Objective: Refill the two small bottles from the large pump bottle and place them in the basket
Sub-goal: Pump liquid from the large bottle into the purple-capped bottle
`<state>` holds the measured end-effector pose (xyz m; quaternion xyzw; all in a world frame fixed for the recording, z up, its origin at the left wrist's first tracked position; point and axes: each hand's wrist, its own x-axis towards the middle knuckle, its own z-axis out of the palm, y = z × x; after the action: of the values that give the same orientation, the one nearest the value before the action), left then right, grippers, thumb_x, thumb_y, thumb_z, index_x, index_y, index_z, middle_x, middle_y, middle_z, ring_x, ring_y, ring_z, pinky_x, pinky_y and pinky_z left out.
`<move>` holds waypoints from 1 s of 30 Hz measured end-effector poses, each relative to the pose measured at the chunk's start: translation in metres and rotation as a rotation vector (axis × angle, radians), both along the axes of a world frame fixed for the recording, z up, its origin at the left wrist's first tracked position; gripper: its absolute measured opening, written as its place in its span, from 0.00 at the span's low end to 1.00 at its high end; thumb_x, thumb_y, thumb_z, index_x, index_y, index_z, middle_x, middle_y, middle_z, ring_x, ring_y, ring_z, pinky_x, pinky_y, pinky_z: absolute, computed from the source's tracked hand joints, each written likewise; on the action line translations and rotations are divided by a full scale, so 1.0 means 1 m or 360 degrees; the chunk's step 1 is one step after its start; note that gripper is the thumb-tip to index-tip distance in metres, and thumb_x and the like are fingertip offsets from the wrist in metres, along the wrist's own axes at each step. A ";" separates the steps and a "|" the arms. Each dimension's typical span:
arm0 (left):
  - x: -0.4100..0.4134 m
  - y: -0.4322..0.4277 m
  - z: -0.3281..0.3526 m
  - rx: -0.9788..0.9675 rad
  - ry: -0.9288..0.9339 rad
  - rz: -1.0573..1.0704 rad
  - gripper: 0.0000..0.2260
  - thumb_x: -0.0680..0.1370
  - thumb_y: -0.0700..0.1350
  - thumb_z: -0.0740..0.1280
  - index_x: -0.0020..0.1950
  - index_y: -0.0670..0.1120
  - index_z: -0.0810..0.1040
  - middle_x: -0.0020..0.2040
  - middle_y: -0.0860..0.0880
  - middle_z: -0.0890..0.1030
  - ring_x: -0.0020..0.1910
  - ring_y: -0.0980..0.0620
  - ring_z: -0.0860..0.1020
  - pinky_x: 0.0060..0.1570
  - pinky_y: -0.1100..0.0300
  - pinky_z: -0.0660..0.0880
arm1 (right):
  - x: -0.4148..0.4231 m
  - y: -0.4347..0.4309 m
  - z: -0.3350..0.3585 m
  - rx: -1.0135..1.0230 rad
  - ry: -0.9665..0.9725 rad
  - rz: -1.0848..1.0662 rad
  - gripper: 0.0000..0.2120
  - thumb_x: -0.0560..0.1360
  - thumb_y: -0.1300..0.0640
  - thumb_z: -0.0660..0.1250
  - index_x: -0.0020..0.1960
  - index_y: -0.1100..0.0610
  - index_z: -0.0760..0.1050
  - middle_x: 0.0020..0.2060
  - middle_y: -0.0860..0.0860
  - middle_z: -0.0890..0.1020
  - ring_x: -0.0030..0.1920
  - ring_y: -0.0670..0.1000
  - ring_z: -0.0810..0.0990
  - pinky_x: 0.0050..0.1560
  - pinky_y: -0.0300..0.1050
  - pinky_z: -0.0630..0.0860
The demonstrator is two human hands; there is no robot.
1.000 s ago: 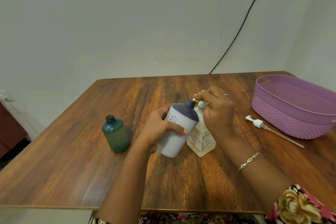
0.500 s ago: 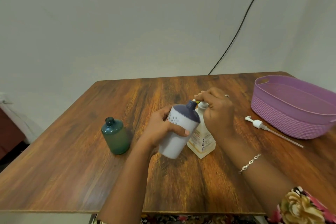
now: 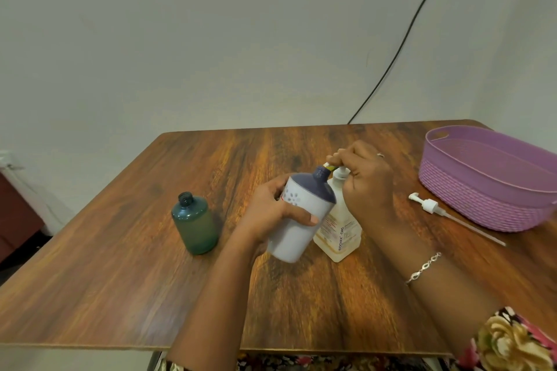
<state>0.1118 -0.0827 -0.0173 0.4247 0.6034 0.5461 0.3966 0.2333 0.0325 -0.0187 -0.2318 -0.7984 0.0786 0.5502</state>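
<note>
The left hand (image 3: 271, 211) wraps its fingers and thumb round a smooth, rounded white plastic bottle (image 3: 297, 229) with a dark navy shoulder and a small flower print. It holds the bottle tilted, off the table, with the open neck leaning toward the right hand (image 3: 366, 187). The right hand's fingers are curled down over the pump head of the large pump bottle (image 3: 340, 235). This is a squarish clear one with pale yellowish liquid and a printed label, standing upright just beneath that hand and touching the white bottle's side. The pump's spout meets the white bottle's mouth between the two hands. Well to the left of the left hand stands a translucent green bottle (image 3: 196, 224), round-shouldered and uncapped. To the right of the right hand lies one loose white pump (image 3: 429, 205) with a long thin dip tube, and just beyond it sits one lilac plastic basket (image 3: 470, 205), oval, with rope-like ribbing on its wall. That makes three bottles: two small, one large. All rest on a glossy wood-grain table (image 3: 120, 280). The right wrist wears a silver link bracelet (image 3: 423, 267).
</note>
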 end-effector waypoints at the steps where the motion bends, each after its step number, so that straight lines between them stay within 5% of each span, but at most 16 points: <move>1: 0.000 0.000 0.000 0.0001 -0.0007 0.0004 0.24 0.56 0.38 0.73 0.51 0.49 0.79 0.48 0.45 0.82 0.42 0.49 0.81 0.35 0.58 0.79 | 0.000 0.001 -0.001 0.0005 -0.0019 -0.0008 0.10 0.67 0.72 0.60 0.38 0.65 0.80 0.34 0.56 0.78 0.35 0.53 0.76 0.34 0.33 0.68; 10: 0.001 0.000 0.001 -0.0005 -0.0004 -0.0003 0.22 0.58 0.35 0.75 0.49 0.51 0.79 0.46 0.49 0.82 0.41 0.52 0.81 0.32 0.60 0.78 | 0.008 0.002 0.010 -0.0097 -0.0003 0.0054 0.14 0.69 0.69 0.57 0.45 0.64 0.81 0.38 0.56 0.79 0.39 0.46 0.73 0.40 0.22 0.67; 16: 0.000 0.000 0.000 -0.0013 0.0016 0.0019 0.26 0.56 0.39 0.74 0.53 0.48 0.79 0.49 0.46 0.82 0.44 0.48 0.81 0.36 0.58 0.79 | 0.002 -0.004 -0.002 0.0085 -0.0072 -0.0010 0.11 0.68 0.71 0.59 0.39 0.66 0.80 0.35 0.57 0.79 0.37 0.56 0.78 0.33 0.43 0.75; 23: 0.001 -0.001 0.003 -0.0011 0.0031 0.0006 0.23 0.61 0.34 0.75 0.54 0.49 0.78 0.50 0.46 0.82 0.46 0.47 0.80 0.37 0.55 0.79 | 0.008 -0.003 0.010 -0.0081 -0.0076 0.0070 0.15 0.67 0.70 0.57 0.43 0.65 0.81 0.37 0.57 0.79 0.39 0.52 0.76 0.37 0.29 0.65; 26: 0.001 -0.001 0.003 -0.0019 0.0027 -0.0005 0.25 0.59 0.36 0.75 0.54 0.49 0.78 0.49 0.46 0.82 0.45 0.47 0.80 0.37 0.56 0.79 | 0.010 0.005 0.018 -0.0136 -0.0101 0.0062 0.16 0.69 0.66 0.55 0.45 0.64 0.81 0.39 0.57 0.78 0.39 0.52 0.74 0.35 0.35 0.68; 30: 0.001 -0.001 0.002 -0.0010 0.0026 0.0007 0.26 0.57 0.39 0.73 0.54 0.50 0.78 0.49 0.46 0.82 0.45 0.48 0.80 0.37 0.57 0.79 | 0.006 -0.001 0.006 -0.0044 -0.0053 0.0052 0.12 0.68 0.72 0.59 0.41 0.65 0.81 0.37 0.57 0.79 0.37 0.54 0.77 0.33 0.38 0.72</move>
<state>0.1130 -0.0833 -0.0155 0.4267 0.6093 0.5415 0.3918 0.2389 0.0317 -0.0129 -0.2276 -0.8099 0.0948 0.5322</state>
